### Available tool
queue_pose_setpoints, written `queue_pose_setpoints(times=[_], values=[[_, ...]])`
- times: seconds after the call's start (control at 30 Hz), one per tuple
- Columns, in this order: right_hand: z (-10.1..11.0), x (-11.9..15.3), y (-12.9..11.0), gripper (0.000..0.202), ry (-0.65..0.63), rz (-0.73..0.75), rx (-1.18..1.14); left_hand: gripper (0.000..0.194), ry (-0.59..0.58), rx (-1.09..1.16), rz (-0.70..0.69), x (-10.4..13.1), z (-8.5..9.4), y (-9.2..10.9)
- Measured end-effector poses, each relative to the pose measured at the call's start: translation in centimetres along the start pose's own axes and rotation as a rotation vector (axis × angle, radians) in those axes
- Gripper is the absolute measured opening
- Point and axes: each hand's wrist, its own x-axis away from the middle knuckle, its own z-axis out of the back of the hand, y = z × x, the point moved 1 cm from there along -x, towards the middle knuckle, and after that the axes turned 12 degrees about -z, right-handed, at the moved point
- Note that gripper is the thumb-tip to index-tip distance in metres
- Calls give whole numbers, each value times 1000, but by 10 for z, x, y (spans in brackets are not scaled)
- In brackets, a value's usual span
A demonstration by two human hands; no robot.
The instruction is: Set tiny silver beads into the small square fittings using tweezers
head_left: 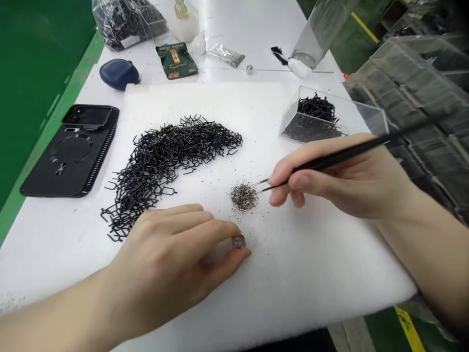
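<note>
My left hand [183, 249] pinches a small clear round piece [239, 241] between thumb and index finger, low over the white foam sheet [293, 274]. Black tweezers [330, 159] are held in my right hand [340, 181], their two thin tips apart at the right edge of a small pile of tiny metallic bits [244, 197]. That pile lies just beyond my left fingertips. Behind my left hand a curved heap of black forked pieces [172, 151] spreads over the foam.
A black phone [69, 151] and a blue bulb [119, 74] lie at the left. A clear box [293, 120] with black pieces stands at the right. Farther back are a green packet [176, 61], a plastic bag [126, 24] and a clear cylinder [322, 29].
</note>
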Motion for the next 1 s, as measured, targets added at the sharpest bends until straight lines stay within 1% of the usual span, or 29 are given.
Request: queue_pose_setpoints(times=[0.13, 0.17, 0.2, 0.23, 0.27, 0.4, 0.47, 0.53, 0.57, 0.67, 0.77, 0.83, 0.87, 0.9, 0.93, 1.0], values=[[3, -3, -2, 9, -60, 88, 218, 11, -12, 2, 30, 3, -2, 0], [4, -4, -1, 11, -70, 90, 244, 10, -37, 0, 55, 4, -2, 0], [5, -5, 0, 12, -67, 75, 257, 12, -28, -1, 63, 5, -2, 0], [5, -4, 2, 12, -52, 51, 254, 13, -26, 11, 60, 6, -1, 0], [5, -4, 3, 11, -34, 25, 243, 12, -49, 13, 85, 6, -1, -1], [3, -1, 4, 16, 29, -59, 212, 16, -15, 63, 76, 6, 0, -1], [3, 0, 3, 16, 35, -53, 232, 17, -28, 67, 97, 5, 1, 0], [4, 1, 2, 13, 42, -41, 260, 15, -106, 61, 136, 2, 2, 1], [4, 1, 2, 12, 47, -44, 273, 16, -81, 54, 127, 2, 3, 1], [6, 1, 4, 12, 53, -55, 292, 14, -56, 67, 113, 2, 1, 0], [7, 1, 5, 8, 54, -44, 302, 17, -20, 86, 86, 3, -2, -2], [7, 1, 5, 5, 60, -44, 308, 17, -26, 75, 89, 3, -3, -2], [8, 1, 5, 4, 60, -41, 309, 15, -58, 54, 109, 3, -3, -2], [8, 2, 5, 4, 57, -38, 308, 14, -63, 60, 113, 2, -3, -2], [8, 2, 5, 4, 49, -36, 306, 16, -11, 69, 69, 2, -3, -1], [8, 1, 5, 7, 36, -31, 300, 18, -34, 67, 73, 1, -2, 0]])
